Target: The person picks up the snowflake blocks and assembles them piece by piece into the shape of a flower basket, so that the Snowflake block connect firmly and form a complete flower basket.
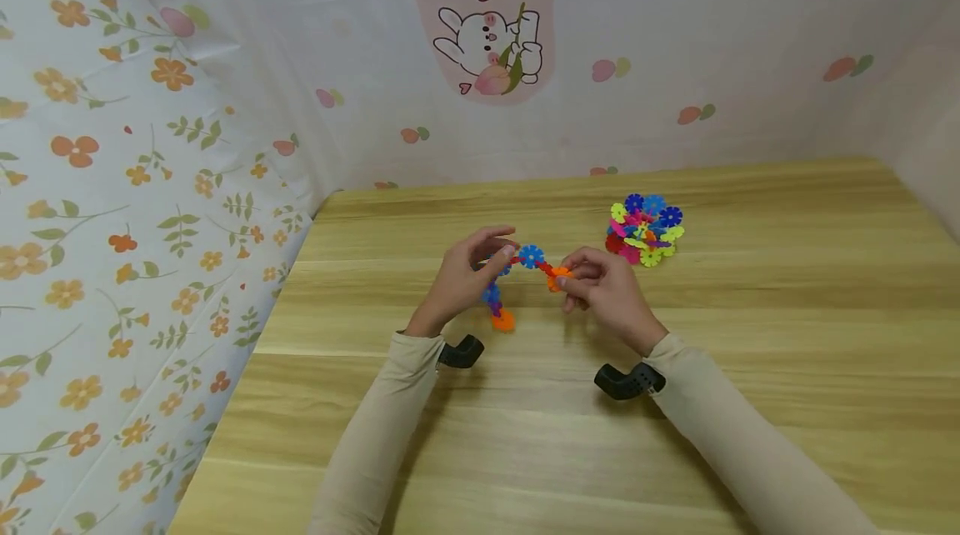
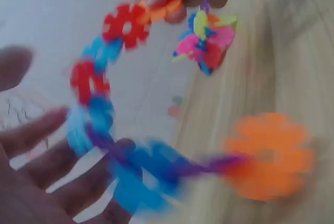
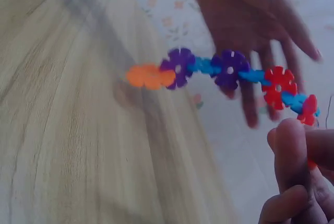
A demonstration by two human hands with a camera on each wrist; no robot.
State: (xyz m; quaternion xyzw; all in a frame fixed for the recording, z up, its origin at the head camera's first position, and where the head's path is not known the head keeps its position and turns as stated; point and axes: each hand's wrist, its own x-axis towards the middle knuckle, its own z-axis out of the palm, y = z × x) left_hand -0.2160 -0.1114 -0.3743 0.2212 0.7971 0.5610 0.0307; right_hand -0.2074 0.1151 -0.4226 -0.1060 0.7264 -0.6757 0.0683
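A chain of interlocking plastic snowflake discs (image 1: 531, 257), in orange, purple, blue and red, hangs in an arc above the table. My right hand (image 1: 609, 292) pinches the orange disc (image 1: 558, 278) at one end between thumb and fingers. Beside the chain is my left hand (image 1: 467, 270), its fingers spread and loosely extended, not closed round any disc. Whether those fingers touch the blue discs (image 2: 141, 177) cannot be told. At the free end, another orange disc (image 2: 269, 156) sticks out past a purple disc (image 3: 178, 68). The left wrist view is blurred.
A heap of loose colourful snowflake discs (image 1: 645, 228) lies on the wooden table (image 1: 787, 285), behind and to the right of my hands. Printed cloth (image 1: 360, 60) hangs along the back and left. Black wrist mounts (image 1: 630, 382) stick out from both sleeves.
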